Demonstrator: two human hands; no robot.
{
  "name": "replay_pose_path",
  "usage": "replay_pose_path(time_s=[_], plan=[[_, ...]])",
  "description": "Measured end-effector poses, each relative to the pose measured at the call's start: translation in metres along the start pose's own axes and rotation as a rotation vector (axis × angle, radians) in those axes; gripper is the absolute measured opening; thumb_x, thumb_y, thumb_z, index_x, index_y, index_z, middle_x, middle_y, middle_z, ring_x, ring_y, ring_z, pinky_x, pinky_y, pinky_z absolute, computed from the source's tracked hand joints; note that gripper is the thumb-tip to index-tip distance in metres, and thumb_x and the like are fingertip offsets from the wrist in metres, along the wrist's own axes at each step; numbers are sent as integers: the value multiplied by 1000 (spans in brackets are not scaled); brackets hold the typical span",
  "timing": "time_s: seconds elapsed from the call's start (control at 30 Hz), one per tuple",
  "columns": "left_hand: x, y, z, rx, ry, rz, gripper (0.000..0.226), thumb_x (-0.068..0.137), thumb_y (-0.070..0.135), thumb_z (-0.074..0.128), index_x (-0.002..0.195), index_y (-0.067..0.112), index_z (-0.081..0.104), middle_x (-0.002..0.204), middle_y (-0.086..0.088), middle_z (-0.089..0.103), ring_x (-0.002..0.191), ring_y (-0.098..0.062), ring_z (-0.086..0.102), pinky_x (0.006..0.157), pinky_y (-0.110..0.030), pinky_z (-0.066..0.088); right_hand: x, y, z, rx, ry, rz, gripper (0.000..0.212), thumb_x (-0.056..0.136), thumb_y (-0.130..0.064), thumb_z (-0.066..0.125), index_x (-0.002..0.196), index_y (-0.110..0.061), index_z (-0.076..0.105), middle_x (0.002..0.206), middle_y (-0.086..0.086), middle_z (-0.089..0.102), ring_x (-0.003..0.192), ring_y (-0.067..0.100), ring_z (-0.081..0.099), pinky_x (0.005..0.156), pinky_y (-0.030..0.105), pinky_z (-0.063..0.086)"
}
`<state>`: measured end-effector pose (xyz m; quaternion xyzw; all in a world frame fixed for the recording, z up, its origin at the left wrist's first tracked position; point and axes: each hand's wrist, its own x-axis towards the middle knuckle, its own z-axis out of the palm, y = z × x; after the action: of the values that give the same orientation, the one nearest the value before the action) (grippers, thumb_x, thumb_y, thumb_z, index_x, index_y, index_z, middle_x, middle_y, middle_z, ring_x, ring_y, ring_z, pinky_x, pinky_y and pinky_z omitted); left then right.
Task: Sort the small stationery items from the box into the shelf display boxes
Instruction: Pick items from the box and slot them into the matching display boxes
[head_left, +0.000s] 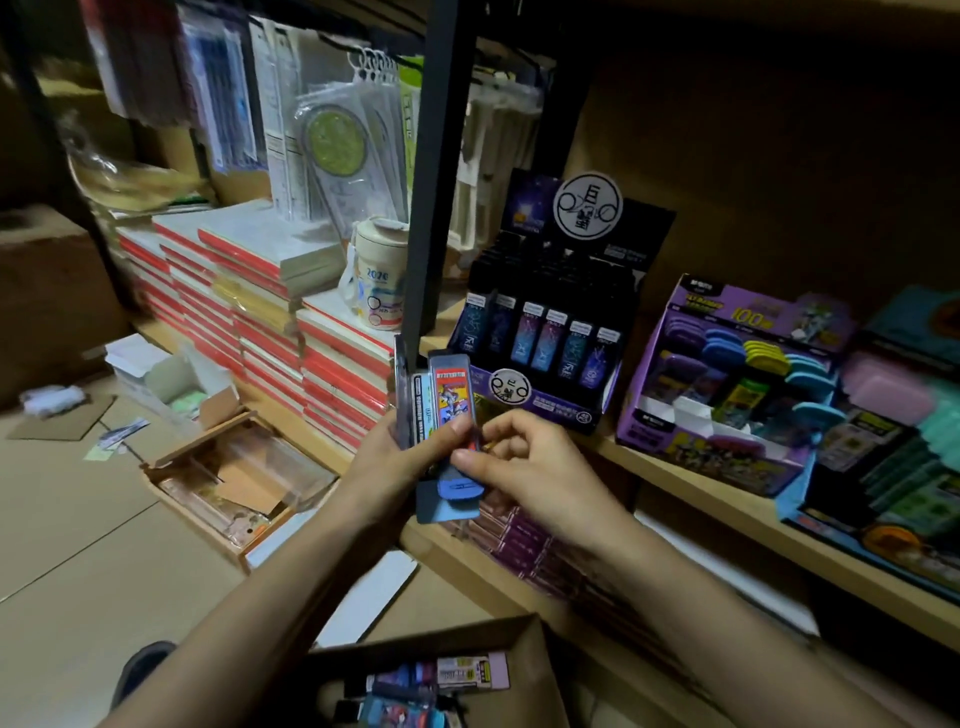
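In the head view, the left hand (395, 457) has its grip clamped on a fanned bundle of slim, flat plastic stationery cases (441, 415), held upright in front of the wooden shelf (727, 525). The front case is clear-edged with a red and blue cartoon label; the ones behind show white barcoded labels and dark edges. The right hand (524, 467) pinches the lower end of the bundle, thumb and forefinger closed on a case with a rounded blue cap (460, 488). At the bottom edge sits the open brown cardboard box (524, 675), with more such cases lying jumbled inside. On the shelf stand a black display box of dark blue patterned tubes (545, 343) and, right of it, a purple display box of coloured capped cases (727, 389). Red-edged stacked notebooks (291, 332) lie to the left.
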<state>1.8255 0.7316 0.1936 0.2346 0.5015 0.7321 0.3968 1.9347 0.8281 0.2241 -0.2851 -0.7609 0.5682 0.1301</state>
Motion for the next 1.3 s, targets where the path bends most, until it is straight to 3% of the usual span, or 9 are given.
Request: replay_pose_path(time_s=[0.17,0.3,0.37,0.53,0.67,0.8,1.0,1.17,1.3], plan=[[0,-3,18,8,-55,-38,46,79,27,64,117,3,57,106,-19,71,93,-33,69,80,-40,59,-15,9,-20,247,50,-24,12,87,-18,65,93,-8,60,84,12,73,77,21,71,72,34,57],[2,-9,31,10,-86,-48,45,78,18,64,120,3,56,109,-17,70,98,-36,68,81,-41,58,-27,14,-38,285,139,-68,6,91,-14,59,94,-9,57,78,5,72,67,11,67,54,18,48],[4,-11,38,14,-82,-44,45,77,17,66,119,3,57,106,-19,70,97,-35,68,81,-43,58,-32,13,-52,228,197,-106,2,93,-12,55,92,-13,55,77,2,71,66,9,67,53,18,48],[8,-14,53,42,-93,-8,39,74,20,67,111,9,60,91,-10,75,79,-20,72,66,-32,60,-48,7,-109,-16,359,-242,16,94,-11,53,92,-26,56,90,0,63,62,11,64,48,20,46],[10,-17,59,56,-110,-9,36,74,23,67,108,15,60,93,-7,75,79,-18,72,60,-27,58,-66,0,-162,-325,473,-336,13,85,-16,67,88,-28,69,85,-10,67,75,-2,59,67,12,44],[11,-21,67,63,-108,7,33,74,21,66,105,12,62,89,-8,75,77,-16,72,63,-28,59,-71,-15,-201,-500,510,-332,10,78,-15,74,80,-22,68,75,-9,65,65,-6,54,63,9,39],[10,-24,68,81,-96,3,34,73,22,66,106,17,60,93,-7,74,82,-18,72,63,-30,60,-43,-35,-222,-691,536,-319,12,81,-19,71,93,-16,70,80,-9,63,74,6,57,69,25,44],[11,-24,63,114,-97,-5,41,71,26,66,110,19,57,94,-4,74,85,-18,72,62,-28,58,-13,-38,-219,-812,507,-318,20,78,-14,74,95,-16,64,72,-15,53,63,-1,47,53,5,33],[11,-24,60,101,-94,-7,44,72,24,66,114,14,56,94,-6,74,86,-19,72,60,-26,58,3,-34,-212,-904,500,-341,21,78,-14,74,94,-16,61,81,-4,59,65,3,49,56,8,36]])
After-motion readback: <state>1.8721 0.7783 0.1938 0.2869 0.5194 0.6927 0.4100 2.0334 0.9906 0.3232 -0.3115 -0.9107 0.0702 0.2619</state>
